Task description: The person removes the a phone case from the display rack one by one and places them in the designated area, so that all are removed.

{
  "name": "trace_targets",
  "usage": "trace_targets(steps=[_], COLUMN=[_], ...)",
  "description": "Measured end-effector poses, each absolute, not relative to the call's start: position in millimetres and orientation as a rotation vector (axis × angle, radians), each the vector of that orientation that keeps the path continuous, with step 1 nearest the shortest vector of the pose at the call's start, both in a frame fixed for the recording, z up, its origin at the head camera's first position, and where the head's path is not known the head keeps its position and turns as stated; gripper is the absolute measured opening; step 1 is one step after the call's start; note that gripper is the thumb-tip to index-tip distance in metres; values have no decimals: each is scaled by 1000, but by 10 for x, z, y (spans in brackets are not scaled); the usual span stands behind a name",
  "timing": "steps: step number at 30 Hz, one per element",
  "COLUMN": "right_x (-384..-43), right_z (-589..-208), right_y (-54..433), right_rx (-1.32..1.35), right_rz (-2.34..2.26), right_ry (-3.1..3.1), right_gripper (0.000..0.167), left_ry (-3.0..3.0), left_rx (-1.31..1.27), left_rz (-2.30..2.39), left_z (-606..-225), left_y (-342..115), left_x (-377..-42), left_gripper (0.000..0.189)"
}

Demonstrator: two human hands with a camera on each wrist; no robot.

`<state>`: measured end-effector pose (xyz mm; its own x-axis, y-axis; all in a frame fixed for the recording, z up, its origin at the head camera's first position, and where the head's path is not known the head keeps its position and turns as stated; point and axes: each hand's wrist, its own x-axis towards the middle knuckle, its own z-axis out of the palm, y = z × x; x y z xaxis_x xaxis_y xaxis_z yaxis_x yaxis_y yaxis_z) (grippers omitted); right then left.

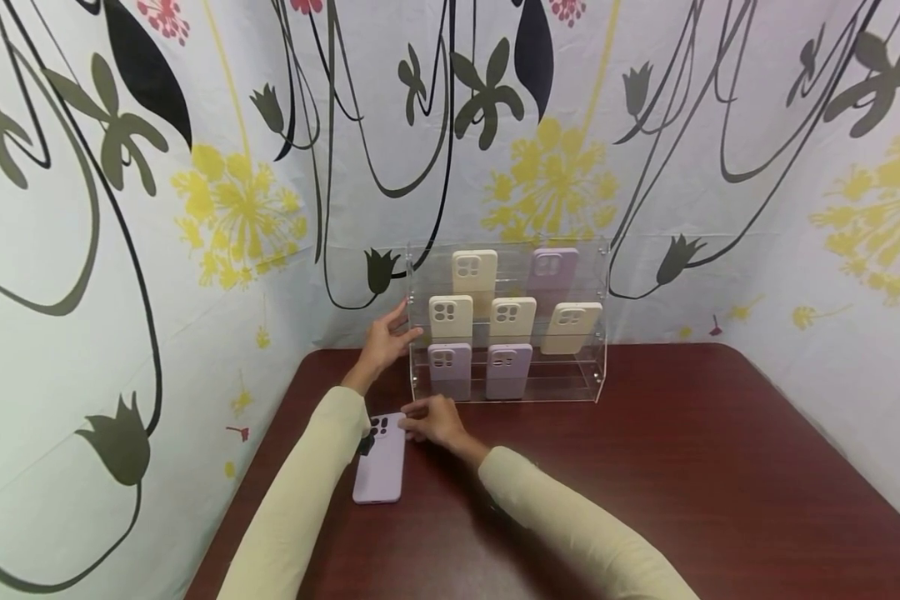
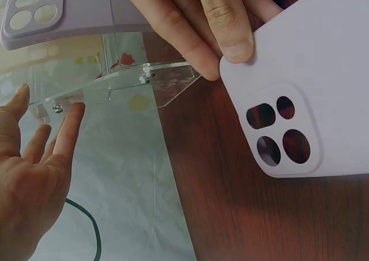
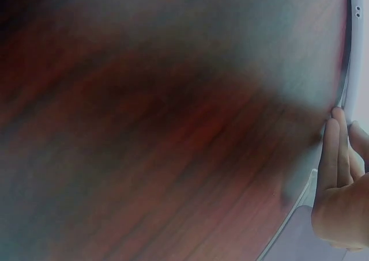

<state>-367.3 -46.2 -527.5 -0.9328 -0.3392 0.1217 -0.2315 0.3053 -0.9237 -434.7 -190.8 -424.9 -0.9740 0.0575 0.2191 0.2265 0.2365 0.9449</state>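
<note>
A lilac phone case [image 1: 379, 467] with camera cutouts is at the table's left side. My right hand [image 1: 437, 421] pinches its upper corner, thumb on the back face; the left wrist view shows the thumb and fingers [image 2: 233, 48] at that corner. My left hand [image 1: 387, 340] is at the left side panel of a clear acrylic stand [image 1: 562, 388], its fingers extended and spread, fingertips right at the panel. Several cream and lilac cases lean in the stand's tiers, including a lilac case [image 1: 450, 379] at the lower left and a tilted cream case [image 1: 572, 327] at the right.
The dark reddish-brown table [image 1: 645, 483] extends to the right and toward me. Behind it hangs a floral-patterned cloth [image 1: 450, 183], close behind the stand and also along the left and right sides.
</note>
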Motion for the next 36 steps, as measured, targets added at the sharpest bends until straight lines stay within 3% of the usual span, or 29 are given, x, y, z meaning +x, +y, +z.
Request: trace_targets(steps=[36], right_x=[-3563], right_z=[-5284], right_y=[-457], right_rx=[-507], right_rz=[-1777], right_ry=[2488], right_gripper=[19], left_ry=[-2386], left_rx=[-277], left_rz=[-1795], left_z=[-4262], left_y=[-1904], left_x=[-4353], left_gripper=[75])
